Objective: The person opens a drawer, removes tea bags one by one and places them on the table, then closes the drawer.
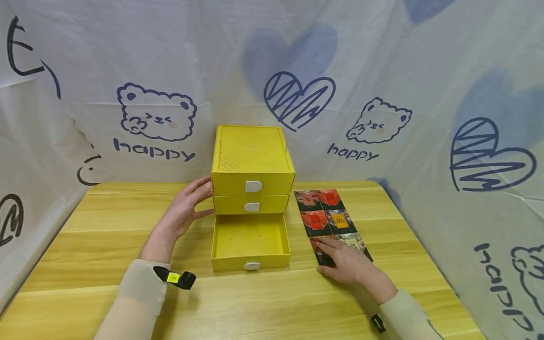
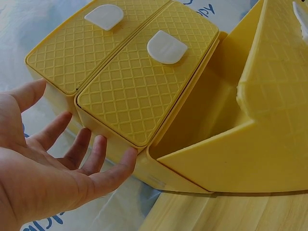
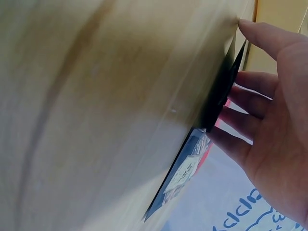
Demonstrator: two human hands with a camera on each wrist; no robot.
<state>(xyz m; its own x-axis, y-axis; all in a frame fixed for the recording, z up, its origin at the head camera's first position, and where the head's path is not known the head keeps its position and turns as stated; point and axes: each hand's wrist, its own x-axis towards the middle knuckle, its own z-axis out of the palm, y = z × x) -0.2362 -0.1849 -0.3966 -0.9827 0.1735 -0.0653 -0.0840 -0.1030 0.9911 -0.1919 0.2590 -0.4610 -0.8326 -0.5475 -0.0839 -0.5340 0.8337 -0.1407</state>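
Note:
A yellow drawer box [image 1: 255, 151] stands upright at the table's back, its bottom drawer [image 1: 250, 236] pulled out and bare inside. The upper two drawers are closed; each front has a white tab handle [image 2: 167, 47]. My left hand [image 1: 185, 205] is at the box's left side, fingers spread and fingertips against or close to the side wall. To the right of the box, several flat dark cards or packets [image 1: 315, 221] with red, orange and pale labels lie in two columns. My right hand [image 1: 346, 262] rests its extended fingers on the nearest left one [image 3: 224, 89], thumb apart at its near edge.
The wooden table [image 1: 250, 307] reaches toward me in front of the open drawer. A white sheet [image 1: 229, 61] printed with hearts and bears hangs behind the table and along both sides. A black strap [image 1: 176, 278] is on my left wrist.

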